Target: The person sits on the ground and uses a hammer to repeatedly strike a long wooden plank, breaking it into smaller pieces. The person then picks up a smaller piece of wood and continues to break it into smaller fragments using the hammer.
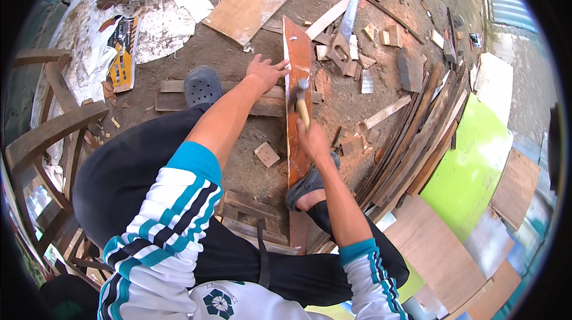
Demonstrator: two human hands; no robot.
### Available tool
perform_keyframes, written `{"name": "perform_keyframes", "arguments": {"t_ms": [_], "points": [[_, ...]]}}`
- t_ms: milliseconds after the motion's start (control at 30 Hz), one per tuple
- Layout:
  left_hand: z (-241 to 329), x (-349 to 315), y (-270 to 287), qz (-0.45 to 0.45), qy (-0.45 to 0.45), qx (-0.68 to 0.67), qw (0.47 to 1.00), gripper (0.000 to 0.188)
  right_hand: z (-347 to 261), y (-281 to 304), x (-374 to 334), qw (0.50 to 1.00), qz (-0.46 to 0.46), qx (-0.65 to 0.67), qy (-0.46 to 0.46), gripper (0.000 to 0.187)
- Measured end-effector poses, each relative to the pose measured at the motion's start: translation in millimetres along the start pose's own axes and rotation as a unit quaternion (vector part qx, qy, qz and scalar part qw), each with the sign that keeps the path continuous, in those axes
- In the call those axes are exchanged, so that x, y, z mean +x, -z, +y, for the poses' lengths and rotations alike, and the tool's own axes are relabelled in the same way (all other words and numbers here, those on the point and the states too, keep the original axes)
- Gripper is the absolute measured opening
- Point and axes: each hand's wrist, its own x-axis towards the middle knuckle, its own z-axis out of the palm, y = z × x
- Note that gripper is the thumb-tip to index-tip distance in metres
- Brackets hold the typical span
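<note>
A long reddish-brown wooden board with a pale left edge runs away from me between my feet. My left hand reaches to that edge at the far part of the board, fingers spread, fingertips at or against it. Closed around the wooden handle of a hammer, my right hand is over the middle of the board. The hammer's head is slightly blurred, and I cannot tell whether it touches the wood. My right clog is against the board's near part.
A handsaw lies among wood offcuts at the far right. Long planks are stacked right, beside a lime-green sheet. A plywood piece lies ahead. At left are a wooden chair and a yellow-black package.
</note>
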Motion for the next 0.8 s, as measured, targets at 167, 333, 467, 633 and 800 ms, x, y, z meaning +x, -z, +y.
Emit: {"name": "perform_keyframes", "arguments": {"t_ms": [167, 333, 467, 633, 800], "points": [[4.2, 0.5, 0.1, 0.008, -0.005, 0.01, 1.0, 0.069, -26.9, 7.6, 27.1, 0.999, -0.042, -0.023, -0.017, 0.053], [-7.1, -1.8, -7.4, 0.004, 0.011, 0.0, 1.0, 0.07, 75.7, -48.1, -91.9, 0.992, -0.089, -0.053, -0.078, 0.049], [7.0, -0.1, -4.1, 0.007, 0.013, -0.023, 1.0, 0.073, 114.8, -53.9, -129.9, 0.983, -0.12, -0.074, -0.12, 0.049], [0.7, -0.6, -8.9, 0.007, 0.017, -0.021, 1.0, 0.077, 63.1, -25.6, -76.3, 0.995, -0.054, -0.068, -0.047, 0.054], [7.5, -0.3, 2.3, -0.01, 0.002, -0.005, 1.0, 0.076, -13.9, 4.7, 22.3, 0.999, -0.019, 0.001, -0.041, 0.052]]}}
